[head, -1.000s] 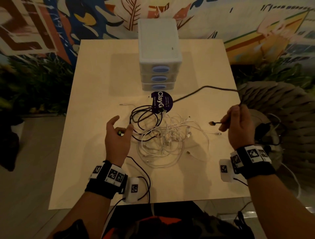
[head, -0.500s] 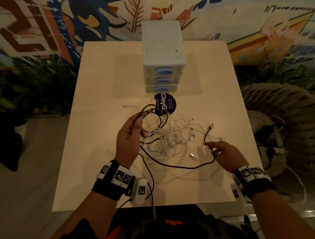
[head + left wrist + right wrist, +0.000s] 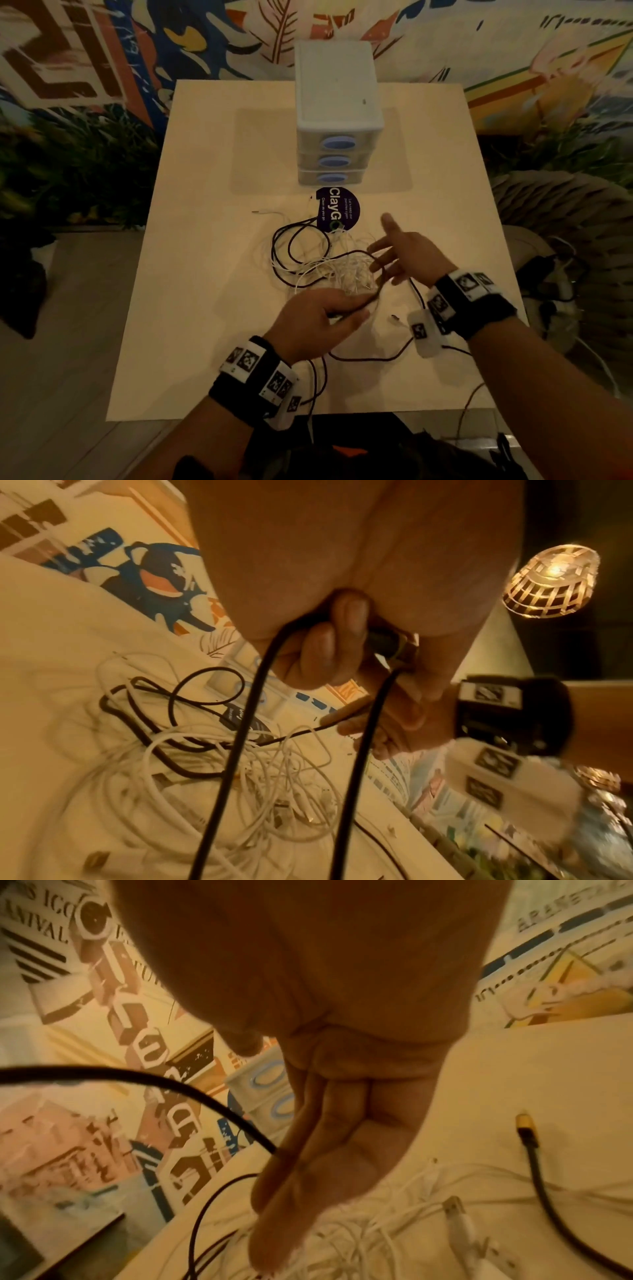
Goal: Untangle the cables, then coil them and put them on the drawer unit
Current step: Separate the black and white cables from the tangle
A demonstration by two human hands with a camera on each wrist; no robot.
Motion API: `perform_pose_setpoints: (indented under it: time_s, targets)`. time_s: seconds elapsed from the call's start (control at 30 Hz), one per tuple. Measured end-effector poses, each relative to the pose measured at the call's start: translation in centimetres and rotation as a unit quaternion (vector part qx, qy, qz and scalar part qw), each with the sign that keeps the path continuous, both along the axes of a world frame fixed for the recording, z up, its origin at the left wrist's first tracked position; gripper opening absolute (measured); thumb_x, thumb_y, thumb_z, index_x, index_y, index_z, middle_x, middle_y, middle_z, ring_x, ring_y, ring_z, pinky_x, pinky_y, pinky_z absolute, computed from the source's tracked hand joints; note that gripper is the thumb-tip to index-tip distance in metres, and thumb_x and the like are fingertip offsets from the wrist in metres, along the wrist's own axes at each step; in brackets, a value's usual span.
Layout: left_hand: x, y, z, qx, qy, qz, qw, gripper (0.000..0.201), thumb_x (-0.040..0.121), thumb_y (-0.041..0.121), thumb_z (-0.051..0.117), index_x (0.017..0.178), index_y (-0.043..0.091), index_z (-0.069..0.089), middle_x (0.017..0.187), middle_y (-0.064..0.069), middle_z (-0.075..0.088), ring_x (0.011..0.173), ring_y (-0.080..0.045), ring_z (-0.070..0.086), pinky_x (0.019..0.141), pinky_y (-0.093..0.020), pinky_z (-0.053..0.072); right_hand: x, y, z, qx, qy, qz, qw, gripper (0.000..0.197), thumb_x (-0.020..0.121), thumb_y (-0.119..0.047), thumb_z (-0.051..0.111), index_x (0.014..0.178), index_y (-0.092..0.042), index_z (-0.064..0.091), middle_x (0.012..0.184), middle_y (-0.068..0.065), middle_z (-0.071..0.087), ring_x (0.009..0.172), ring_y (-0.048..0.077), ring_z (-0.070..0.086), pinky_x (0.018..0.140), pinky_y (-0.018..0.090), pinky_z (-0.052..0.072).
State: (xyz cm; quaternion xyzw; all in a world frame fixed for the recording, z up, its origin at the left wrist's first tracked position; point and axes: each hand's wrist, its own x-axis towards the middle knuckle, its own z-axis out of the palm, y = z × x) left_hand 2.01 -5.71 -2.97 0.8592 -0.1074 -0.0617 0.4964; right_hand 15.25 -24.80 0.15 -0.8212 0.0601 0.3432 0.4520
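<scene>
Nearest to the person, the left hand (image 3: 318,318) is over the front part of the bench (image 3: 191,308). Its fingers (image 3: 322,647) are curled around the black cable (image 3: 246,723), and two strands of it hang down from the grip. A little farther, the right hand (image 3: 407,257) is spread with straight fingers (image 3: 308,1164); a loop of the black cable runs across them, but they do not close on it. Under and between both hands lies the heap of white cables (image 3: 335,274), tangled with black loops. Behind the heap is a round purple sticker (image 3: 339,209). At the far side stands the white drawer unit (image 3: 337,113) with three blue handles.
</scene>
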Motion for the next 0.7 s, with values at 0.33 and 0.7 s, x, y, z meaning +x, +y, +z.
perform_pose_setpoints:
  time_s: [0.33, 0.7]
  targets:
    - [1.0, 3.5, -1.1, 0.014, 0.083, 0.157, 0.984, 0.022, 0.094, 0.053, 0.065, 0.108, 0.040, 0.076, 0.084, 0.018, 0.072, 0.074, 0.007, 0.062, 0.064, -0.017, 0.046, 0.3, 1.6, -3.1, -0.089, -0.098, 0.113, 0.985, 0.026, 0.102, -0.013, 0.047, 0.115, -0.015, 0.069, 0.087, -0.003, 0.076, 0.069, 0.008, 0.074, 0.069, 0.030, 0.059]
    - [5.4, 7.2, -6.7, 0.001, 0.223, 0.303, 0.926, 0.026, 0.094, 0.050, 0.065, 0.107, 0.027, 0.068, 0.098, 0.001, 0.073, 0.091, -0.017, 0.069, 0.081, -0.033, 0.054, -1.0, 3.1, -2.6, -0.017, -0.159, 0.036, 0.986, 0.018, 0.102, -0.020, 0.043, 0.105, -0.018, 0.062, 0.068, 0.001, 0.054, 0.060, 0.015, 0.047, 0.061, 0.032, 0.038]
